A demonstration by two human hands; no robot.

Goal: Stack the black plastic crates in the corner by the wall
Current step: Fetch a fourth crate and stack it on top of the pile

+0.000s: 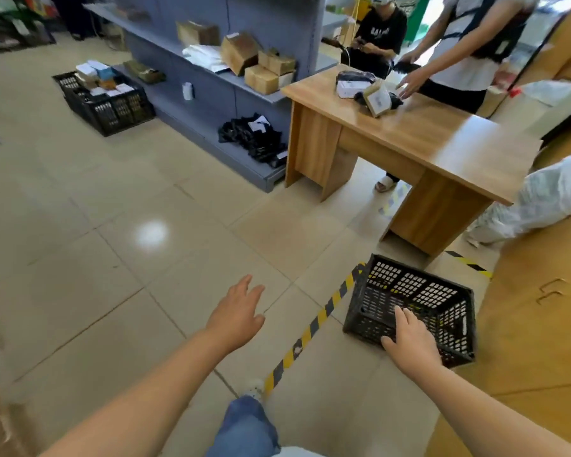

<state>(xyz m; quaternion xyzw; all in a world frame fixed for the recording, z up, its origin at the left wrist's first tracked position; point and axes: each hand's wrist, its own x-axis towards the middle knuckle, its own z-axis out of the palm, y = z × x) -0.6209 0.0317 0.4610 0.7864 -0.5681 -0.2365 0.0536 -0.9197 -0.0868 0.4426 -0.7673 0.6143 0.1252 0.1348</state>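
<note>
A: How far along is the stacking?

B: Early, I'd judge. The right hand (409, 344) is on the near rim of 1 empty black crate (419, 301), which sits on the floor tilted, its open mouth turned up and away from the hand. Whether the fingers have curled over the rim or just rest on it, I cannot tell. No stack of crates shows anywhere.

A: And the other hand?

B: The left hand (238, 311) hangs over bare floor, well to the left of the right one, fingers spread wide and holding nothing.

A: Any more crates?

B: 1 more, a full crate (109, 100), far ahead of the left hand beside the blue shelf unit (211, 94). It is loaded with small boxes, so it likely needs emptying first.

A: Anything readable?

B: Not really. A parcel (378, 98) on the wooden desk (442, 136), well beyond the right hand, has a white label, and a bystander's black shirt has white print; both too blurred to read. Yellow-and-black floor tape (314, 324) runs between the 2 hands.
</note>
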